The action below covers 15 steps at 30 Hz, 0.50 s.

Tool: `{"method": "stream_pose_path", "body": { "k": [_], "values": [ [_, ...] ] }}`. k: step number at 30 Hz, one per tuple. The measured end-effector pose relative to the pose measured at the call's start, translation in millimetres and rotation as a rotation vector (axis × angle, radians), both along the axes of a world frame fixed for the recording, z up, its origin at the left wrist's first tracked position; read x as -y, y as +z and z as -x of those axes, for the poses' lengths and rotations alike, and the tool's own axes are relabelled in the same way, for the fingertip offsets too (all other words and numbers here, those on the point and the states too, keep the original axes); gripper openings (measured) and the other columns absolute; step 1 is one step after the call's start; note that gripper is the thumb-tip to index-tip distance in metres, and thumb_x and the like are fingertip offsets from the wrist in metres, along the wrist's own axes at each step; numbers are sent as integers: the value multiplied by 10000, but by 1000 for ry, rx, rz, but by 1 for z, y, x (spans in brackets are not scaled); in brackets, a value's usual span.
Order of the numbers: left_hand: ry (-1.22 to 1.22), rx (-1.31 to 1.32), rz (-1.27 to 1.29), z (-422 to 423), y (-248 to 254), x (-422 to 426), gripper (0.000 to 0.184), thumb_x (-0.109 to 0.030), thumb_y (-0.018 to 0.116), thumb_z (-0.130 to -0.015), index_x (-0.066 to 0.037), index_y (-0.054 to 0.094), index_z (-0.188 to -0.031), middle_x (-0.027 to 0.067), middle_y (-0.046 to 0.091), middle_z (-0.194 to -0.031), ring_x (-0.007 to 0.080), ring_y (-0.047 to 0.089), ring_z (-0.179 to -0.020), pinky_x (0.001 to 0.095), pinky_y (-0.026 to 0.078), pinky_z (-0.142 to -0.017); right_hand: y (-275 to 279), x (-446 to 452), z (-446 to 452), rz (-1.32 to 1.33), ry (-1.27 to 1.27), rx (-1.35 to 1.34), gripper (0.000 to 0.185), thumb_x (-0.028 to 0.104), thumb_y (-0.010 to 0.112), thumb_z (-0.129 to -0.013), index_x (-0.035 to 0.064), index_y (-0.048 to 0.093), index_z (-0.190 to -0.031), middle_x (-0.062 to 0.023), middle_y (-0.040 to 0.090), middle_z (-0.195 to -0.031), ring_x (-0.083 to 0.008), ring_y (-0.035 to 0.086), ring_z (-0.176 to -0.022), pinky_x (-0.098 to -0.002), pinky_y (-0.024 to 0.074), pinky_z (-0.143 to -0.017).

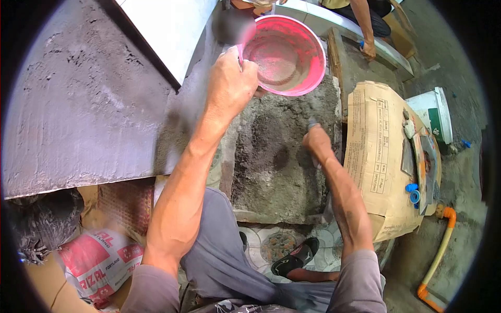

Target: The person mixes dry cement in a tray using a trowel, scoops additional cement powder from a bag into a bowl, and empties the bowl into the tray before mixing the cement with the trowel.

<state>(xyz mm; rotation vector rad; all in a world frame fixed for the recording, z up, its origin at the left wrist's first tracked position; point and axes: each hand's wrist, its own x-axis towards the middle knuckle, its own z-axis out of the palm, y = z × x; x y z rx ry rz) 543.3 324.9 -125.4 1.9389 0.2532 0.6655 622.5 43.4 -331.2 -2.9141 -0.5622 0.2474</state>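
A pink bucket (318, 73) with a pale rim is tilted so that I see inside; grey residue coats its bottom and walls. My left hand (232, 78) is closed on the bucket's near-left edge. Below it lies a bed of damp grey mortar mix (271, 161) in a shallow, pale-edged tray or board. Over the right part of this mix, my right hand (317, 142) is closed around a tool (312, 123). Only a short grey end of the tool shows above the fist, so its kind is hidden.
A brown cardboard box (365, 156) stands at right, with blue pipe fittings (414, 194) and flat tools on it. Beyond are a white bucket (442, 115) and an orange pipe (436, 255). A cement bag (102, 263) lies lower left. Another person's hand (368, 50) works at upper right.
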Motion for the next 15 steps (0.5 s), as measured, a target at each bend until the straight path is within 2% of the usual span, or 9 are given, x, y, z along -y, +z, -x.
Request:
{"method": "stream_pose_path", "body": {
  "k": [2,4,7,8,10,12,14,15],
  "values": [
    [-21,-6,29,-4,1,5,320,-140,501,-837,82,630,-1027,244,678,-820,386,682,-799,446,527,-758,-1,-3,39,520,274,87,383,183,611,-849,-91,605,-1117,-195,711,-965,-295,717,-914,-396,577,-730],
    [-41,5,95,-8,0,8,316,-136,501,-836,86,629,-1020,245,676,-808,395,678,-797,452,527,-759,17,6,78,739,595,59,360,155,620,-858,-69,623,-1139,-154,721,-960,-226,726,-880,-354,574,-663],
    [-80,-76,241,-3,14,18,311,-134,496,-832,92,630,-998,261,672,-821,411,671,-804,460,523,-761,56,31,97,668,493,-145,313,101,599,-865,-55,615,-1136,-135,713,-919,-234,714,-766,-362,568,-608],
    [-67,-56,156,-3,13,19,312,-133,494,-831,94,631,-996,267,670,-819,414,672,-808,461,523,-757,76,37,93,639,459,-231,295,68,584,-869,-55,600,-1137,-136,706,-884,-246,707,-720,-370,566,-585],
    [-28,-26,-16,-4,7,15,314,-132,491,-829,98,632,-990,280,666,-816,420,672,-815,465,523,-748,140,33,79,403,346,-311,268,6,541,-872,-62,564,-1131,-162,688,-827,-294,710,-723,-400,569,-564],
    [-21,3,7,-6,-3,11,311,-133,493,-827,97,632,-983,289,662,-821,423,671,-819,467,522,-747,122,43,49,238,330,-117,300,-17,522,-874,-64,524,-1170,-192,677,-803,-325,715,-776,-419,576,-573],
    [-34,38,18,-5,1,12,305,-133,498,-826,98,631,-974,294,661,-825,426,669,-822,470,520,-747,109,18,15,203,344,38,220,30,584,-855,-13,613,-1070,-168,693,-840,-306,715,-792,-397,585,-610],
    [-46,49,20,-2,6,12,301,-133,501,-826,99,630,-968,293,661,-826,427,668,-822,472,519,-747,75,14,2,252,417,52,182,51,597,-854,7,642,-1024,-160,697,-844,-295,715,-811,-390,586,-634]
  ]
}}
